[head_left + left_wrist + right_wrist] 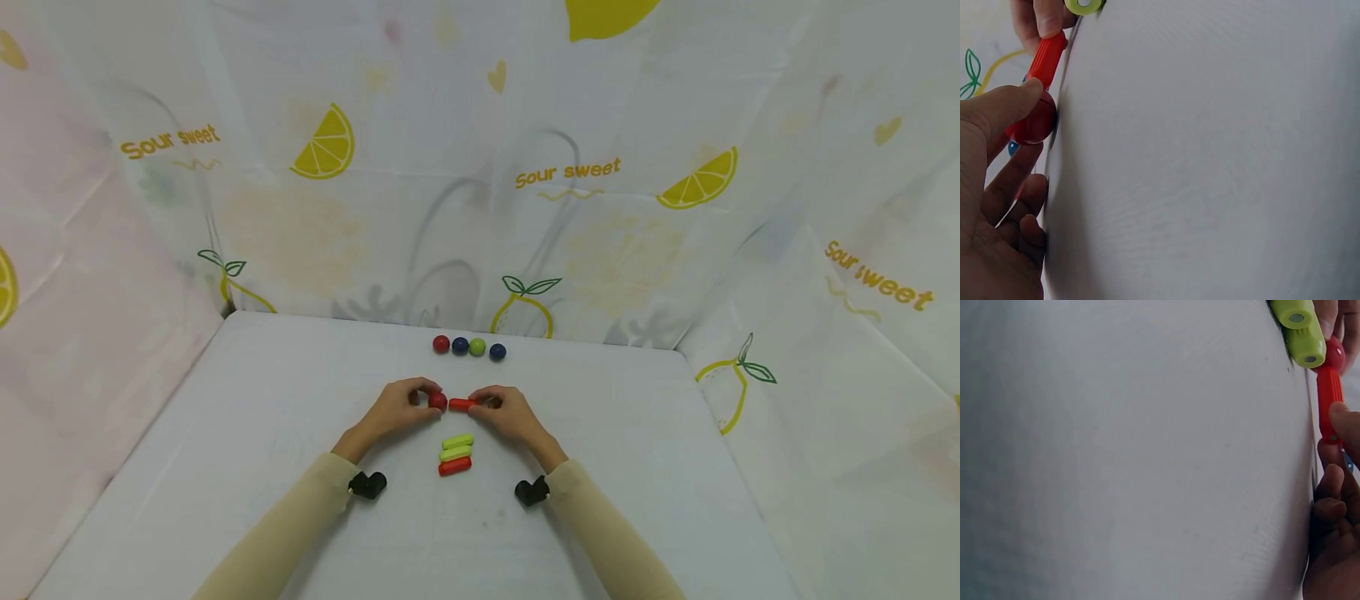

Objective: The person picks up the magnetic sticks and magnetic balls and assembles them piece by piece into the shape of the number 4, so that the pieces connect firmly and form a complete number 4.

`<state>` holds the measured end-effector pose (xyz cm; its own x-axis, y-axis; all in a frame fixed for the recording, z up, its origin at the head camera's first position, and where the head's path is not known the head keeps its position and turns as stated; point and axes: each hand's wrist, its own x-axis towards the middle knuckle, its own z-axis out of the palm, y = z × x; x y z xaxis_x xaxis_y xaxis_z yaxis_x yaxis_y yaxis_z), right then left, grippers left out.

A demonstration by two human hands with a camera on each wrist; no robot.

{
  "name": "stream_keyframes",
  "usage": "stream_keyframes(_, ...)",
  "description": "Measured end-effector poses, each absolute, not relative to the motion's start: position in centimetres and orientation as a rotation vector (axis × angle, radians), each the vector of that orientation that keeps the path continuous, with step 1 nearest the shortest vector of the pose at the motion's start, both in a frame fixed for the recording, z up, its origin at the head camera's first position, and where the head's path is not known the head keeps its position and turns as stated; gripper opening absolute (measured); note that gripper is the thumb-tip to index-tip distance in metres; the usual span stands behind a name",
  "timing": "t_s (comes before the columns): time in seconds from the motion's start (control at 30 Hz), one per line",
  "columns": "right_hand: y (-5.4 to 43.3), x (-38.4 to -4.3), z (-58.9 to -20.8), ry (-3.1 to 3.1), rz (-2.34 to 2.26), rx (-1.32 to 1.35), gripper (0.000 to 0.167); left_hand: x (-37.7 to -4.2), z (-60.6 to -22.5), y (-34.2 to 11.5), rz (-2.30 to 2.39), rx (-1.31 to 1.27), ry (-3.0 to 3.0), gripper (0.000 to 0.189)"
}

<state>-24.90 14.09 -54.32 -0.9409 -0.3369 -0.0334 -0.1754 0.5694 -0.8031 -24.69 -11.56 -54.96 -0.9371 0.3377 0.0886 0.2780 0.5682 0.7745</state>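
Note:
Thumb and fingers of my left hand [393,408] pinch a shiny red ball [437,402] just above or on the white table. My right hand [517,414] pinches a short red rod [460,405] near its right end. Rod and ball are lined up end to end, very close; whether they touch I cannot tell. In the left wrist view, the thumb lies over the ball [1041,122], beside the ridged rod [1047,59]. The right wrist view shows a grey disc in the near end of the rod [1330,394].
Nearer the body lie two yellow-green rods [457,441] and another red rod [454,466], side by side. Beyond the hands sits a row of balls: red [441,343], blue [460,346], green [477,347] and blue [497,352]. Lemon-printed cloth [450,208] surrounds the white table [637,500].

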Motion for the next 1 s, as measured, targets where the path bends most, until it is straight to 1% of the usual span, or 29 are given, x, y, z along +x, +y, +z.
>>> stream_keyframes(0.37, 14.1, -24.7, -54.2, 2.622, -1.297, -0.455, 0.021, -24.6, -55.1, -11.4, 1.329, 0.564, 2.718, 0.038)
stream_keyframes(0.57, 14.0, -24.7, -54.2, 2.618, -1.302, -0.429, 0.021, -24.5, -55.3, -11.6, 1.362, 0.576, 2.719, 0.034)
stream_keyframes(0.77, 14.0, -24.8, -54.0, 2.620, -1.269, -0.433, 0.020, -24.6, -55.8, -11.8, 1.379, 0.553, 2.703, 0.035)
stream_keyframes(1.0, 14.5, -25.4, -53.3, 2.587, -1.251, -0.463, 0.024, -24.8, -55.9, -11.8, 1.407, 0.552, 2.692, 0.035)
